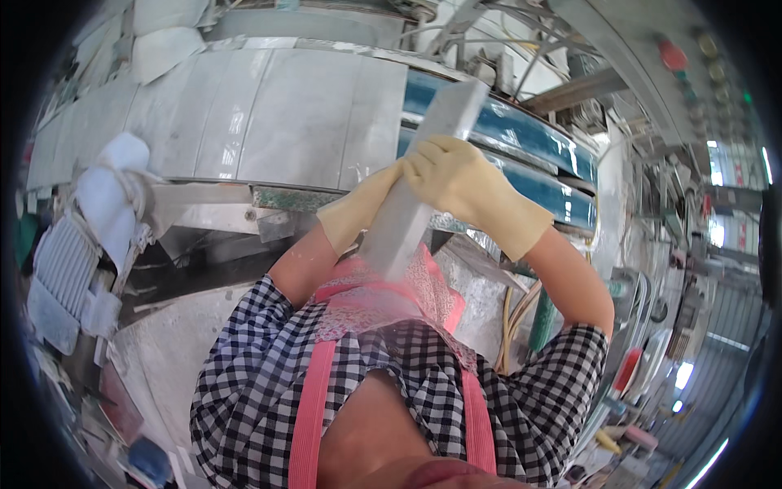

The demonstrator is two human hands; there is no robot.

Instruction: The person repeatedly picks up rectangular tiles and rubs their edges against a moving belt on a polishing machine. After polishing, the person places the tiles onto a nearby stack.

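Note:
A long, flat grey-white stone strip [397, 232] is held tilted in front of my chest, its far end over the blue belts and its near end close to my pink apron [371, 306]. My right hand [450, 175], in a cream rubber glove, grips it across the upper face near the middle. On its left edge is my left hand [361, 202], in a matching glove, closed against the strip; its fingertips are partly hidden behind the slab and the other hand.
Pale slabs [305, 114] lie side by side on the machine bed, left of the blue belts [529, 134]. A ribbed motor [65, 261] stands at the left. A panel with a red button [673, 55] is at the upper right. Hoses hang near a green cylinder [542, 320].

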